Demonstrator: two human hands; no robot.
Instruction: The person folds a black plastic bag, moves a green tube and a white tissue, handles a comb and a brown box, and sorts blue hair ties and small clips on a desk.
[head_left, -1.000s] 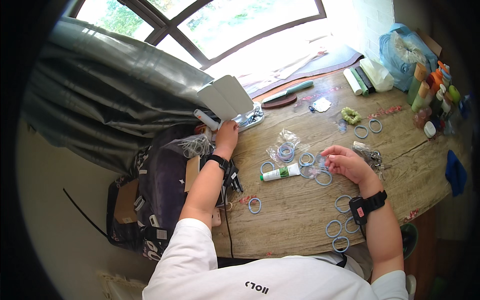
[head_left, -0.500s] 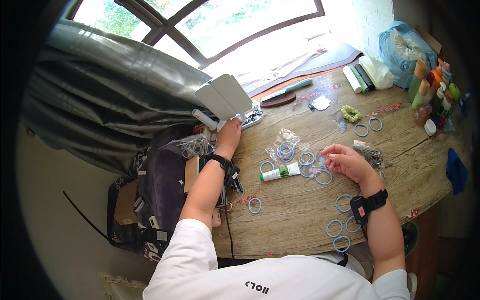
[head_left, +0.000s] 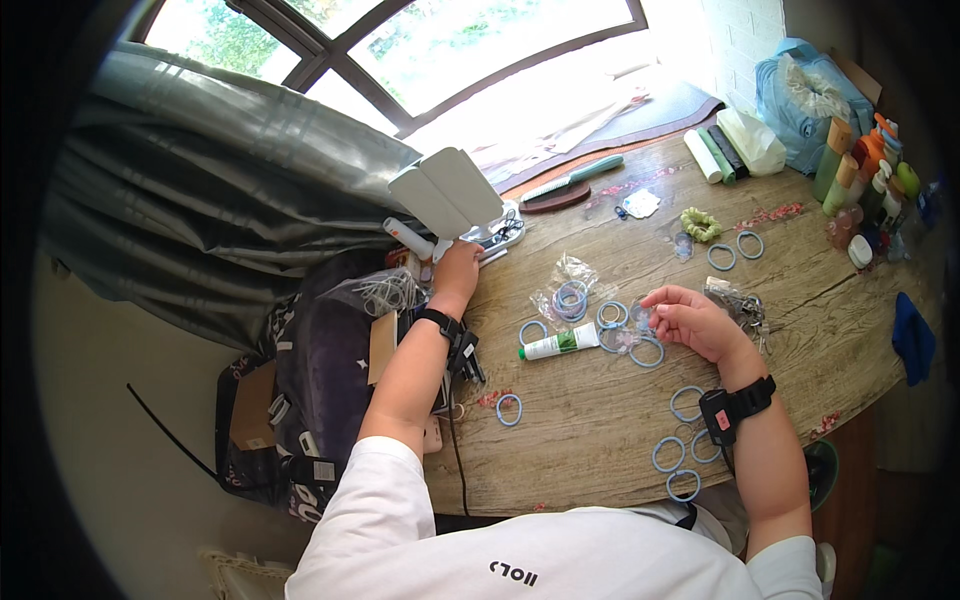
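My left hand [head_left: 458, 272] reaches to the near edge of an open white case [head_left: 512, 234] with a raised lid [head_left: 447, 190]. Its fingers are closed, with thin white sticks [head_left: 493, 257] beside the fingertips; whatever they grip is hidden. Over the table, my right hand [head_left: 692, 322] has its fingers curled in, thumb near forefinger. A small see-through piece [head_left: 641, 312] shows by those fingertips; I cannot tell if it is pinched. Left of that hand lie blue hair ties [head_left: 648, 352] and a white-and-green tube [head_left: 558, 343]. A bunch of keys [head_left: 745, 310] is behind the wrist.
More blue rings [head_left: 668, 455] lie near the front edge. A clear bag [head_left: 573, 270], green scrunchie [head_left: 701, 225], comb [head_left: 572, 180] and white card [head_left: 642, 204] are farther back. Bottles [head_left: 868, 180] crowd the right end. A black cable [head_left: 456, 450] hangs over the edge.
My left hand has shifted slightly down from the case, and white sticks now show beside its fingertips. My right hand has barely moved.
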